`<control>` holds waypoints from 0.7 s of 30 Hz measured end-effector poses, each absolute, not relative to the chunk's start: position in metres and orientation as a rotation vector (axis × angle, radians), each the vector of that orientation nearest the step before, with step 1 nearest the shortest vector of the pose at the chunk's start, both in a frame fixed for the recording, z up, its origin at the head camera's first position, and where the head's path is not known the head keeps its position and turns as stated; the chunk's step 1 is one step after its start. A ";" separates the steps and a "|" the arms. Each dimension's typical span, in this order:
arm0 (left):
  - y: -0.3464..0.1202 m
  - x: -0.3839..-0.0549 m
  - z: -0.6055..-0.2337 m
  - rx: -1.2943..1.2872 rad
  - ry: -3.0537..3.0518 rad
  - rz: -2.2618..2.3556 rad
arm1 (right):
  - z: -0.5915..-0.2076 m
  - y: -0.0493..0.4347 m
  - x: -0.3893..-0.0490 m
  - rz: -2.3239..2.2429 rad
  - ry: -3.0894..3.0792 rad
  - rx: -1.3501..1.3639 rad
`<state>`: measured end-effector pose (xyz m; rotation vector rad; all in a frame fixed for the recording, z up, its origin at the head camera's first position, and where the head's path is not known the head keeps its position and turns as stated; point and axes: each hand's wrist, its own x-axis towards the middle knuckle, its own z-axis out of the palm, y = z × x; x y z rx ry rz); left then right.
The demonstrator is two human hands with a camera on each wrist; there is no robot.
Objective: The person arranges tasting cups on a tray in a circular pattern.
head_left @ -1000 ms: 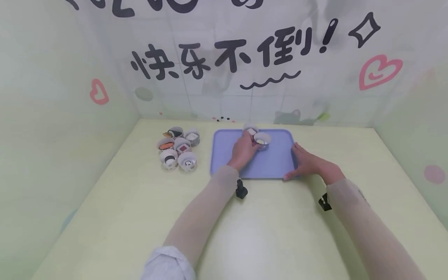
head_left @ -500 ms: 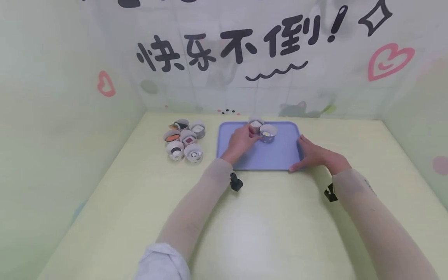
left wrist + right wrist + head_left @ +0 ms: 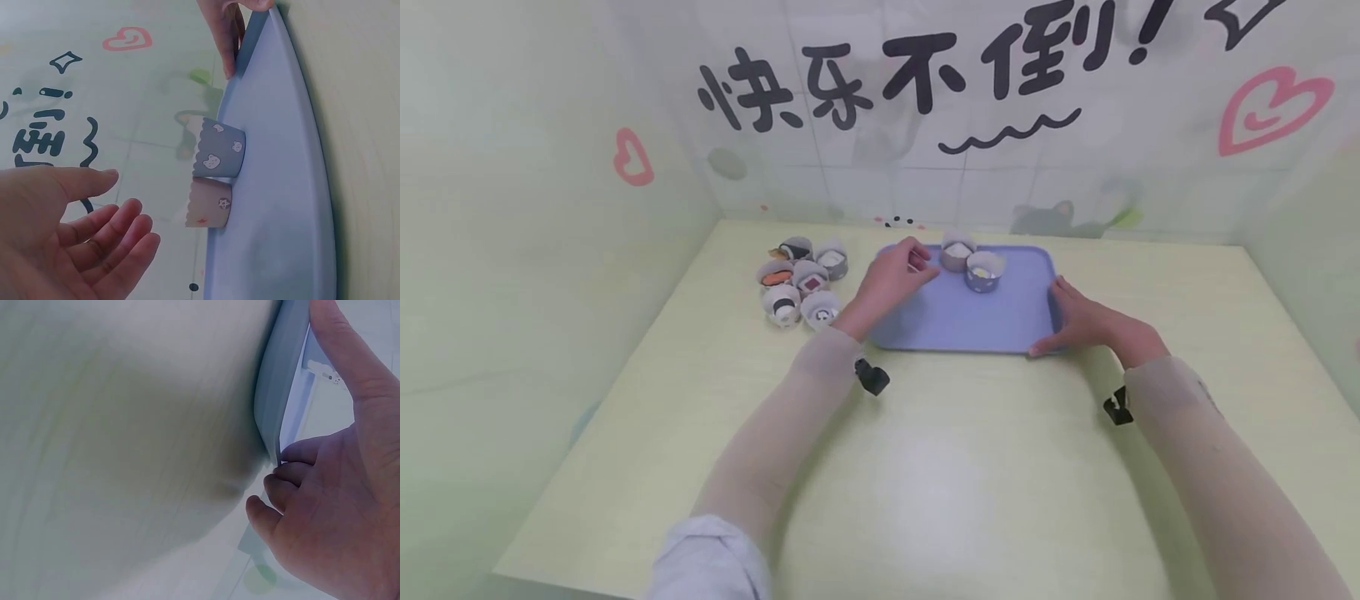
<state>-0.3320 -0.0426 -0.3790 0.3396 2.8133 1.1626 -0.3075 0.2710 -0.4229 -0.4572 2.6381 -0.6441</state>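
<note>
My left hand (image 3: pixel 895 275) hovers over the left part of the blue tray (image 3: pixel 925 329), fingers loosely bent and nothing between them. Two small scalloped paper cups stand side by side toward the tray's back: a grey one (image 3: pixel 982 273) with white animal prints and a pale pinkish one (image 3: pixel 209 203) with a star print. Something white and yellow shows inside the grey cup, something white in the other. My right hand (image 3: pixel 1086 321) spans the tray's right edge, thumb at the near corner and extended fingers along the side. In the right wrist view its fingertips touch the tray's rim.
Left of the tray sits a cluster of several paper cups (image 3: pixel 811 279) holding sushi-like pieces; my left wrist comes close to the nearest one. A printed wall (image 3: pixel 880 158) rises behind the pale table (image 3: pixel 917 467), and side panels (image 3: pixel 512 275) flank it.
My left hand has let go of the grey cup and drawn left, away from both cups. The right hand has stayed at the tray's edge. The head view has tilted down.
</note>
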 end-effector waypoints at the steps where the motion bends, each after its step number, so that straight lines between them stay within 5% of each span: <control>1: -0.046 -0.331 -0.378 0.341 2.817 1.161 | -0.424 0.272 -0.307 -0.646 2.640 -0.460; 21: -0.154 -0.315 -0.369 0.231 2.895 1.258 | -0.425 0.277 -0.312 -0.680 2.649 -0.457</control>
